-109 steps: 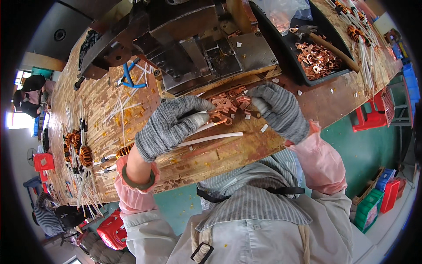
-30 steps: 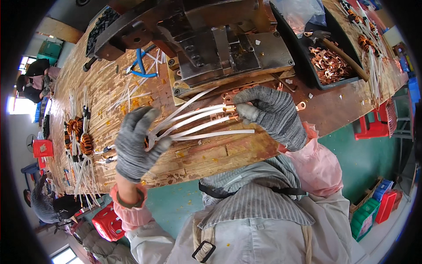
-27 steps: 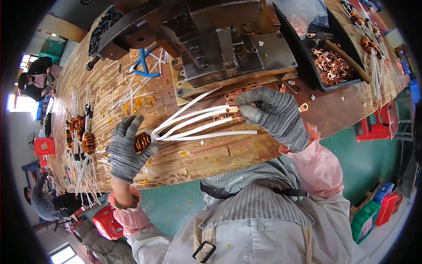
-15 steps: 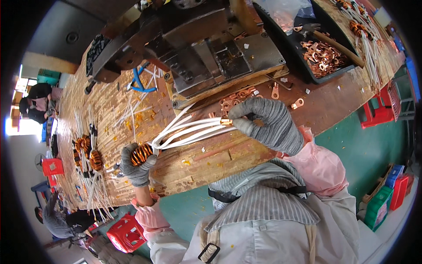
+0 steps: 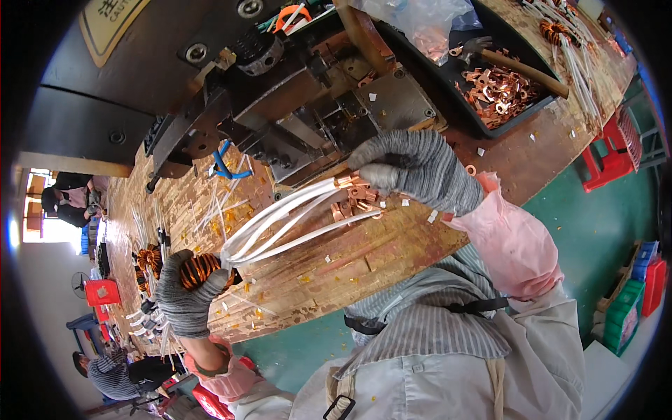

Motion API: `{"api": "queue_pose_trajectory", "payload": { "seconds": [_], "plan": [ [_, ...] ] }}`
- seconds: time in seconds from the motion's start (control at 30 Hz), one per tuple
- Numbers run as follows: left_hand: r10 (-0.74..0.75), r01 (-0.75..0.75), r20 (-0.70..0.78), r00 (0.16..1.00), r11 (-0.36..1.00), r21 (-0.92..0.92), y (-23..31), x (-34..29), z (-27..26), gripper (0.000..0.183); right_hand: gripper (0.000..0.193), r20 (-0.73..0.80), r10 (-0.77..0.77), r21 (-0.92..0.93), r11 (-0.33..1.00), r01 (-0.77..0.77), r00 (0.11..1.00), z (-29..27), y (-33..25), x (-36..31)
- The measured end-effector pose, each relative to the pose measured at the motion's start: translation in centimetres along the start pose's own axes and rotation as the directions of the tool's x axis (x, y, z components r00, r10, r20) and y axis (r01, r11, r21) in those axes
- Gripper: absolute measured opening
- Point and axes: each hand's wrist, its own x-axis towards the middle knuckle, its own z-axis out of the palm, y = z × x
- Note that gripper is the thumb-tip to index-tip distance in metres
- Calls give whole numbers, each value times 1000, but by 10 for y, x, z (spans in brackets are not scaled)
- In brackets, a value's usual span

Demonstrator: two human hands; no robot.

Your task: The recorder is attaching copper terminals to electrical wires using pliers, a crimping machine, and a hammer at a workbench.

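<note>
My left hand [image 5: 180, 297], in a grey knitted glove, is wrapped round a coil [image 5: 198, 271] wound with copper wire and dark bands. Long white sleeved leads [image 5: 280, 215] run from the coil towards the right. Several of them meet in a copper terminal lug [image 5: 346, 181], which the fingers of my right hand [image 5: 423, 168] pinch. That glove partly covers the lug. One lead hangs apart, lower, with a bare copper end. The lug is held at the front edge of a dark metal press [image 5: 294, 133]; whether it touches the press I cannot tell.
Loose copper lugs [image 5: 355, 204] lie below my right hand. A black tray [image 5: 500, 129] at the back right holds more lugs, a plastic bag [image 5: 427, 28] and a hammer [image 5: 525, 68]. Other wound coils [image 5: 148, 259] lie at left, others at far right. Two people work at far left.
The view has shifted. My right hand has carried the lug end up to the press's front edge, and the leads now slope upward. The coil stays in my left hand.
</note>
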Motion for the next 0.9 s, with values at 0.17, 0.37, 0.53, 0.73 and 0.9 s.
{"api": "queue_pose_trajectory", "payload": {
  "seconds": [0.17,0.37,0.53,0.73,0.9],
  "plan": [
    [-40,38,47,998,998,43,-4,15,-6,58,15,64,-51,20,999,50,997,-12,3,18],
    [-50,50,15,999,999,3,-3,14,-1,56,20,105,-40,83,996,31,994,-15,4,30],
    [-59,58,18,998,997,54,-5,14,-2,57,18,99,-34,86,996,26,994,-17,8,36],
    [-122,117,55,991,989,93,12,18,-8,60,16,107,-185,-117,973,197,977,-18,4,43],
    [-114,110,83,990,993,49,5,25,-9,60,17,112,5,35,999,-9,994,-20,-1,48]
  ]
}}
